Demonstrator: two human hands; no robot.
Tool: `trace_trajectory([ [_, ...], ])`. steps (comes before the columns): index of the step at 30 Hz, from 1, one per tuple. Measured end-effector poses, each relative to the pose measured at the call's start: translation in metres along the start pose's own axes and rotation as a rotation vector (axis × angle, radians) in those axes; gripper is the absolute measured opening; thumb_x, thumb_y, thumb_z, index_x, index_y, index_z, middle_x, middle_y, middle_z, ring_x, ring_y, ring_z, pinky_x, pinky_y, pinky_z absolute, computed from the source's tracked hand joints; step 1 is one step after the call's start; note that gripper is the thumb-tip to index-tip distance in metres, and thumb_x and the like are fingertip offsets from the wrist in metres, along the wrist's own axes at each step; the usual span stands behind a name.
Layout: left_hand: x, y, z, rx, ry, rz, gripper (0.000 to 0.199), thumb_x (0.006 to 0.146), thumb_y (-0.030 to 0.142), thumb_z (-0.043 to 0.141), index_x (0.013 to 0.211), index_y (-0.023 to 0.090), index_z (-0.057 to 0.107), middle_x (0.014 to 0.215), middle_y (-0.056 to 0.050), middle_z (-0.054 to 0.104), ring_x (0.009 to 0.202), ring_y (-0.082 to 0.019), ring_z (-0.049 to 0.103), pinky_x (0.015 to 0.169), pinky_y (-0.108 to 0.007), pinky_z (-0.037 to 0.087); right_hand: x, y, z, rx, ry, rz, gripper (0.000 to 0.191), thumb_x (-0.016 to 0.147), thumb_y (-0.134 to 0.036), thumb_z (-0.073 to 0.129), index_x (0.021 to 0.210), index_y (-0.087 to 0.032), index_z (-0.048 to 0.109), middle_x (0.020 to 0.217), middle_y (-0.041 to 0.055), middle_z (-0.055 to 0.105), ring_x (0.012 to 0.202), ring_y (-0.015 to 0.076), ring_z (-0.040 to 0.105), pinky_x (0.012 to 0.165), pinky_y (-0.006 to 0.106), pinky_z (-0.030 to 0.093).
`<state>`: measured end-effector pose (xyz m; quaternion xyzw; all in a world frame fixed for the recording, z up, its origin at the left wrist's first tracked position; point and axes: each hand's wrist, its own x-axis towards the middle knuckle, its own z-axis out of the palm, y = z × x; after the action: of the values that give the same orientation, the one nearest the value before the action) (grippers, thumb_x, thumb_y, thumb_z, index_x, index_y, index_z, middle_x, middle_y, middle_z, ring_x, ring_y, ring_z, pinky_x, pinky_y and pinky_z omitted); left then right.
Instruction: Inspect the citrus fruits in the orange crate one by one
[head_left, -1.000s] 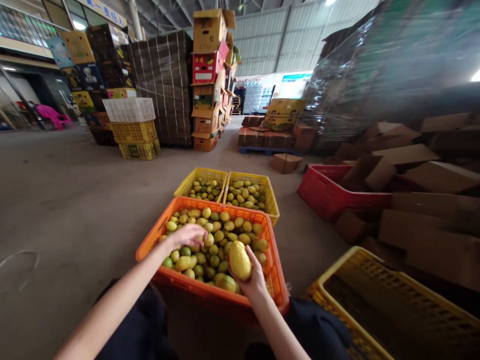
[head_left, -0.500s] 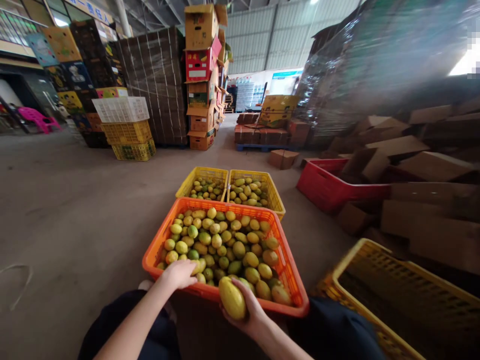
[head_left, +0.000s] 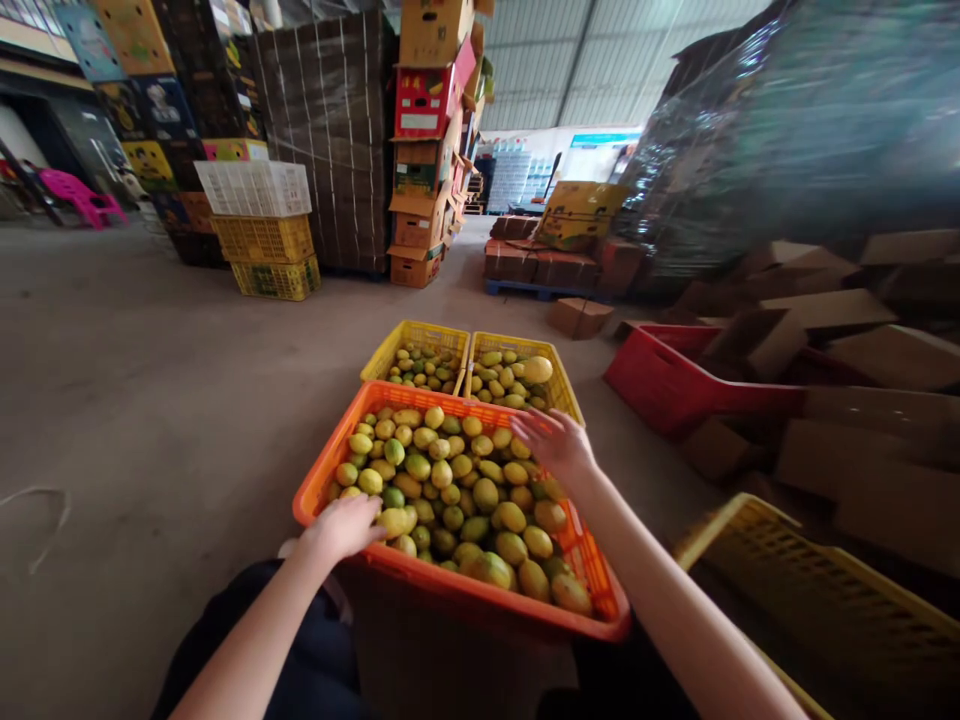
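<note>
Hovering empty, the right hand point(head_left: 561, 447) is spread; left hand point(head_left: 346, 526) is at a fruit point(head_left: 397, 522), grip unclear; orange crate point(head_left: 331, 448) stands close, probably for reach.

Pink chair point(head_left: 81, 200) far left — white crate point(head_left: 255, 190) atop yellow crates point(head_left: 266, 238) — red crate point(head_left: 649, 385) amid loose cardboard point(head_left: 896, 357).

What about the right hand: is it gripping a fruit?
No, the right hand is open by the orange crate, with a large yellow fruit visibly apart beyond it.
</note>
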<state>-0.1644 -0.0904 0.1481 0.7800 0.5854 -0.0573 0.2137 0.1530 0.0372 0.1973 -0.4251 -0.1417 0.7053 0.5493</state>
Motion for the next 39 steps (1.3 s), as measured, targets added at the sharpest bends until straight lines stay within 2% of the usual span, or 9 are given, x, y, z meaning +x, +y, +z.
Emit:
trace_trajectory([
  [5,-0.003,0.011,-0.015,-0.184,-0.054,0.016,0.047,0.092,0.034,0.039,0.136,0.022,0.051,0.142,-0.01,0.053,0.132,-0.025,0.047,0.112,-0.039,0.033,-0.027,0.08,-0.042,-0.086,0.017,0.301,0.014,0.077,-0.011,0.05,0.081,-0.019,0.06,0.08,0.0092,0.072,0.073,0.021,0.069,0.063,0.03,0.052],
  [8,0.009,0.012,-0.013,-0.23,-0.069,0.065,0.045,0.093,0.03,0.034,0.132,0.023,0.056,0.138,-0.008,0.058,0.128,-0.023,0.051,0.11,-0.037,0.035,-0.032,0.101,-0.051,-0.081,0.051,0.386,0.018,0.077,-0.007,0.046,0.083,-0.016,0.06,0.071,0.0083,0.069,0.058,0.0183,0.064,0.054,0.027,0.047],
  [11,0.03,0.012,-0.006,-0.232,-0.069,0.08,0.042,0.092,0.024,0.035,0.126,0.022,0.061,0.131,-0.009,0.062,0.121,-0.023,0.056,0.106,-0.036,0.039,-0.032,0.093,-0.042,-0.024,0.005,0.376,0.016,0.079,-0.008,0.047,0.081,-0.016,0.06,0.07,0.0068,0.069,0.056,0.0158,0.062,0.054,0.025,0.047],
  [16,0.066,0.019,0.021,-0.089,-0.093,-0.129,0.034,0.088,0.018,0.047,0.117,0.017,0.065,0.123,-0.012,0.065,0.119,-0.028,0.057,0.104,-0.041,0.04,-0.038,0.068,-0.03,0.086,-0.022,0.309,0.02,0.081,-0.006,0.044,0.076,-0.018,0.059,0.065,0.0057,0.067,0.057,0.0151,0.062,0.053,0.023,0.05],
  [23,0.098,0.032,0.072,-0.075,-0.15,-0.383,0.039,0.089,0.033,0.061,0.123,0.015,0.057,0.126,-0.011,0.058,0.109,-0.024,0.059,0.092,-0.046,0.051,-0.046,0.048,-0.051,0.169,-0.082,0.264,0.015,0.073,-0.005,0.052,0.075,-0.018,0.059,0.063,0.004,0.066,0.055,0.0145,0.061,0.051,0.023,0.05],
  [27,0.099,0.033,0.082,-0.191,-0.069,-0.426,0.047,0.08,0.021,0.07,0.123,0.014,0.054,0.128,-0.017,0.056,0.121,-0.032,0.053,0.1,-0.05,0.041,-0.051,0.038,-0.056,0.184,-0.088,0.216,0.015,0.072,-0.005,0.053,0.075,-0.018,0.059,0.06,0.0036,0.066,0.053,0.0142,0.059,0.05,0.023,0.049],
  [32,0.099,0.033,0.075,-0.483,0.115,-0.432,0.05,0.064,0.006,0.072,0.11,0.013,0.053,0.117,-0.018,0.061,0.124,-0.038,0.05,0.104,-0.052,0.035,-0.056,0.027,-0.058,0.208,-0.035,0.198,0.016,0.074,-0.005,0.049,0.073,-0.018,0.057,0.058,0.0036,0.065,0.051,0.0132,0.057,0.048,0.022,0.047],
  [37,0.101,0.048,0.038,-0.938,0.318,-0.325,0.033,0.079,0.024,0.064,0.109,0.021,0.051,0.106,-0.006,0.063,0.107,-0.021,0.061,0.091,-0.031,0.048,-0.057,0.025,-0.06,0.195,-0.069,0.169,0.015,0.072,-0.006,0.05,0.074,-0.019,0.056,0.058,0.0021,0.064,0.051,0.0132,0.057,0.048,0.022,0.047],
  [39,0.092,0.057,0.015,-1.193,0.282,-0.24,0.03,0.084,0.034,0.058,0.111,0.02,0.052,0.1,-0.006,0.065,0.092,-0.018,0.066,0.082,-0.031,0.053,-0.057,0.028,-0.058,0.18,-0.06,0.175,0.015,0.072,-0.006,0.05,0.074,-0.019,0.056,0.057,0.002,0.064,0.05,0.0133,0.056,0.048,0.022,0.047],
])
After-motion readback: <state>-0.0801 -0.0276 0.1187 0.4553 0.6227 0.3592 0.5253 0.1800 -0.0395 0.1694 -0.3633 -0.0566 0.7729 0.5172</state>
